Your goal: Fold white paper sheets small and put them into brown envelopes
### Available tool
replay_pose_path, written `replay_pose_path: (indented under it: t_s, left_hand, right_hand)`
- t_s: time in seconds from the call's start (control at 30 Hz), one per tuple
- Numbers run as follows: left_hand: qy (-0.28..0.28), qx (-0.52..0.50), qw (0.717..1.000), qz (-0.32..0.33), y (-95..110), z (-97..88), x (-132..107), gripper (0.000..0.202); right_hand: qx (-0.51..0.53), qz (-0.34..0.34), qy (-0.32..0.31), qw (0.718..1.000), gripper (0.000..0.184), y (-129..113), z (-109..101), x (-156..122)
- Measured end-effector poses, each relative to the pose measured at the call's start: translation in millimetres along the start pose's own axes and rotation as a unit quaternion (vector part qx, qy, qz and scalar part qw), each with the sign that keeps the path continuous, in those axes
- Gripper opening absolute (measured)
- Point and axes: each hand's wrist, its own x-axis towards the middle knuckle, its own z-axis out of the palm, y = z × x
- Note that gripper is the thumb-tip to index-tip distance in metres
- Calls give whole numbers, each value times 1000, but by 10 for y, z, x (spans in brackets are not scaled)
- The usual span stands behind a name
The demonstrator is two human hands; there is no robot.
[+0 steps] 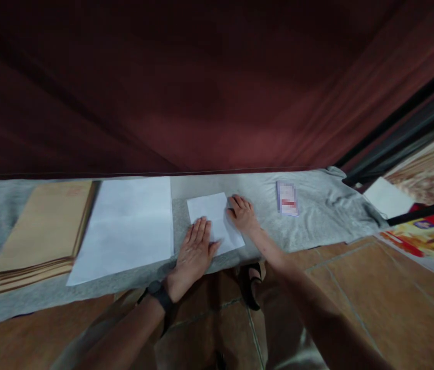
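Observation:
A small folded white paper (211, 213) lies on a grey cloth (317, 226) that covers the surface in front of me. My left hand (194, 252) lies flat on the paper's near left part, fingers stretched out and together. My right hand (243, 215) rests on the paper's right edge, fingers bent down and pressing on it. A dark watch (158, 294) sits on my left wrist.
A stack of white sheets (128, 226) lies left of the paper, and a pile of brown envelopes (45, 231) further left. A small printed card (287, 198) lies to the right. Beyond, a white sheet (386, 198) and colourful printed paper (428, 241). Dark red curtain (201, 92) behind; tiled floor (374, 293) below.

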Motion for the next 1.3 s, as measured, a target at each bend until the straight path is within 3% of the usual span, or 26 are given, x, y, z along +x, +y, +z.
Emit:
replay_pose_path:
  t_s: [0.1, 0.23, 0.4, 0.6, 0.8, 0.9, 1.07, 1.3]
  left_hand:
    - [1, 4, 999, -40, -37, 14, 30, 68]
    - [-7, 9, 999, -46, -29, 16, 126, 63]
    - [-23, 22, 998, -51, -77, 19, 295, 59]
    - [25, -11, 998, -56, -165, 77, 302, 59]
    - [64, -86, 986, -127, -291, 96, 319, 60]
    - [79, -187, 961, -186, -435, 88, 452, 61]
    - [100, -347, 890, -278, -662, 39, 644, 56]
    - [121, -458, 818, -325, -659, -50, 652, 56]
  right_hand:
    - [36, 15, 24, 999, 49, -113, -11, -58]
    - [95, -69, 43, 992, 51, -340, 90, -251]
    - [96, -111, 25, 989, 52, -540, 226, -479]
    - [40, -91, 10, 995, 58, -426, 213, -516]
    - [43, -10, 18, 999, 55, -229, 93, -377]
    - [75, 33, 12, 997, 50, -181, -2, -182]
    - [113, 99, -12, 989, 45, -185, -64, 88]
    - [152, 124, -36, 980, 26, -196, -33, 133]
